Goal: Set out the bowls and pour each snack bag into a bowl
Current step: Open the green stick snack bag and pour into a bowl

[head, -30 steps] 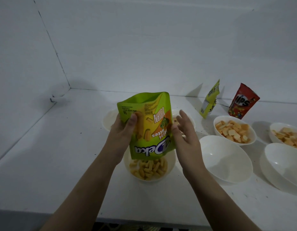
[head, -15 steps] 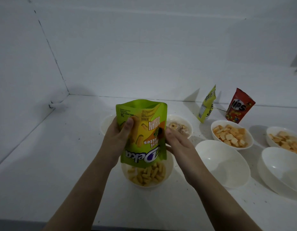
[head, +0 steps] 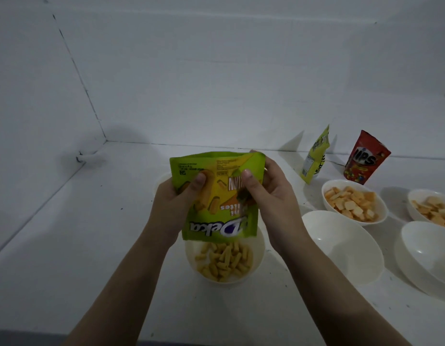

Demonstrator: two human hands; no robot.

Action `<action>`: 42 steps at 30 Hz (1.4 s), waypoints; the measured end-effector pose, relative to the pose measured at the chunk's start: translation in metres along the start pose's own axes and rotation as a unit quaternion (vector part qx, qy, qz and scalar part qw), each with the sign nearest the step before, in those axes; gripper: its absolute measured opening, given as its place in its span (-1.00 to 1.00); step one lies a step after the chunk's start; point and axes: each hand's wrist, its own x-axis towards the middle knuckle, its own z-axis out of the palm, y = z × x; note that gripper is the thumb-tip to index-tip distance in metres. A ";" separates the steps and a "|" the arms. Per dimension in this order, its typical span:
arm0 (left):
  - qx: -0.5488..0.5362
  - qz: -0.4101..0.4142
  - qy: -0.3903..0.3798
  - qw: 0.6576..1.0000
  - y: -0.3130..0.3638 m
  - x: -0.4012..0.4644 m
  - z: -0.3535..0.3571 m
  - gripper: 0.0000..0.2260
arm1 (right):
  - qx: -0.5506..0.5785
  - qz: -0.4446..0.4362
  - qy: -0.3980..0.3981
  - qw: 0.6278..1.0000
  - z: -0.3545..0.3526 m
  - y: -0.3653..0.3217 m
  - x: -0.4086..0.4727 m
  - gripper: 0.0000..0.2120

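A green Deka snack bag (head: 216, 216) hangs upside down, its mouth pointing at a white bowl (head: 258, 255) of small yellow stick snacks. My left hand (head: 171, 206) pinches the bag's left side, thumb on the front. My right hand (head: 271, 196) grips its right side near the upturned bottom. Another white bowl (head: 159, 181) sits behind the bag, mostly hidden. Two empty white bowls, one at centre right (head: 341, 248) and one at the far right (head: 426, 255), rest on the table.
Two bowls hold orange square crackers, one nearer (head: 353, 203) and one at the right edge (head: 433, 208). A yellow-green bag (head: 315, 156) and a red bag (head: 365, 158) stand by the back wall. White walls close off the left and back of the white table (head: 79, 245).
My right hand, open beside the bag a second ago, has closed on its right side and slid up toward the upturned bottom. The bag stays inverted over the bowl.
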 end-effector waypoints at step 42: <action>-0.022 0.003 -0.106 0.994 -0.015 0.010 -0.026 -0.62 | -0.156 0.078 -0.015 0.985 -0.022 0.004 0.010 -0.92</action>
